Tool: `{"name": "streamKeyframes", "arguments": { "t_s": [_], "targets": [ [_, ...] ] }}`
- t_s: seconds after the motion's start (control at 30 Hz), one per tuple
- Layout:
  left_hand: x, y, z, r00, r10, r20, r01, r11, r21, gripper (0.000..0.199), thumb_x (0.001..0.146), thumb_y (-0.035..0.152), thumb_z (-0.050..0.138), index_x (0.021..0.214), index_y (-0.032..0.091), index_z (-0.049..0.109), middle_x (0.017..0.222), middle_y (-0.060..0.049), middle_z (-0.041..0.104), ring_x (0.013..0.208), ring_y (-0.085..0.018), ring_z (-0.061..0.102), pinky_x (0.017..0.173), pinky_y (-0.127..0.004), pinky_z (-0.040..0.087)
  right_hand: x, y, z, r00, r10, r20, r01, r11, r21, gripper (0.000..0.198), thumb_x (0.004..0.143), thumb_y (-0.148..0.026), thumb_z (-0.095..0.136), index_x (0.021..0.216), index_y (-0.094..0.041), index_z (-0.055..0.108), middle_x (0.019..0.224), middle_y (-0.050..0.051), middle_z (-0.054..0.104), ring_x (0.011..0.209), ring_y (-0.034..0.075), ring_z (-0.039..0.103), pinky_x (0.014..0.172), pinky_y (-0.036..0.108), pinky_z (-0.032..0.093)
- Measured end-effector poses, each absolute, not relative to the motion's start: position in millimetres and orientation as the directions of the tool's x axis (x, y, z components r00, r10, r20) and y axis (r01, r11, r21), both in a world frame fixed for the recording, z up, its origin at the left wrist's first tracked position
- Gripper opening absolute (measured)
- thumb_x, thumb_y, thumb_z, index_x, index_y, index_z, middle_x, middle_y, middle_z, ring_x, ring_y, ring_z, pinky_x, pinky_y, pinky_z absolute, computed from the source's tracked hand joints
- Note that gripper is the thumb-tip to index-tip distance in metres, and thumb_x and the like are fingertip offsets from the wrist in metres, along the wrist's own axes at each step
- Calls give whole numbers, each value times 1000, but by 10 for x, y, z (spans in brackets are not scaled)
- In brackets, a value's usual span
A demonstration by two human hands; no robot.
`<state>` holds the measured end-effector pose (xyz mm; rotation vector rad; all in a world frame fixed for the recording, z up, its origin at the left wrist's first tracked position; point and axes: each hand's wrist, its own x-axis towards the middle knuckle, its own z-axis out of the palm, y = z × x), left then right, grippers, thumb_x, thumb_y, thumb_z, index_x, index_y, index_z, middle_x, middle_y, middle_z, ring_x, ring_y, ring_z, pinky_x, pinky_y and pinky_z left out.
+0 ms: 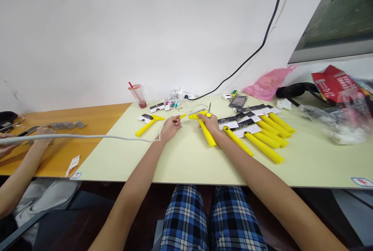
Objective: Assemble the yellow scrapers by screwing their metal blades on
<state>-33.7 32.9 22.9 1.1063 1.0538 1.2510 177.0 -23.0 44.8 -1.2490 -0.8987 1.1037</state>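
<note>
Scraper: in the right hand (pixel 208 122), yellow scraper (pixel 208 135), just above or on the counter (pixel 180 165); can't tell which.
Long axis: blade end far, handle running back toward the person and angled off to their right.
Nearer hand: right, clamped around the neck; scraper lies to the right of the left hand (pixel 171 125), small gap between.
Left hand: fingers curled, yellow piece (pixel 183 116) at the fingertips; from here I can't tell if it's pinched or only touching.
Hands: apart from each other, roughly level.
Shaft: thin grey shaft (pixel 209 107) up beside the right hand; can't tell if it's held.
Left spare: another scraper (pixel 145 126), handle toward the person and leftward, card (pixel 145 118) beside it.
Right row: several handles (pixel 264 148), near the right forearm, cards (pixel 247 126) at their far ends.
Cup: tilted-looking cup (pixel 137 94), red drink low inside, straw (pixel 131 85) in.
Bags: pink bag (pixel 272 84), contents hidden; clear bag (pixel 344 122), something white in it.
</note>
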Motion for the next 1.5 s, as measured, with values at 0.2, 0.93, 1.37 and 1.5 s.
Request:
{"name": "streamKeyframes", "arguments": {
  "t_s": [0.2,0.93,1.37,1.5],
  "targets": [
    [-359,331,210,15,1000,1,-36,-1,999,8,87,26,61,89,19,65,64,5,39,51,-11,31,52,-27,32,1773,-212,430,244,968,-56,-132,-24,-991,46,76,-41,93,80,-25,50,63,-6,61,49,17,68,44,25,46],
    [-460,334,195,115,963,242,498,-267,825,15,74,33,84,74,21,75,68,-4,67,69,-23,62,67,-33,45,1739,-194,326,173,985,15,-58,26,-998,54,69,-47,94,81,-27,45,64,-7,62,47,19,68,45,28,47],
    [-398,246,253,195,949,247,223,-288,931,48,82,66,82,93,19,78,68,0,59,64,-16,50,63,-30,36,1756,-196,345,175,985,-3,-19,1,-1000,53,70,-49,93,79,-27,46,63,-7,63,48,19,69,48,27,48],
    [-309,155,294,264,922,284,229,-346,910,44,85,64,80,92,20,78,62,4,45,61,-15,40,62,-30,30,1756,-192,347,125,992,5,-18,8,-1000,51,70,-49,93,79,-26,48,63,-7,64,48,18,68,48,27,48]
  ]
}}
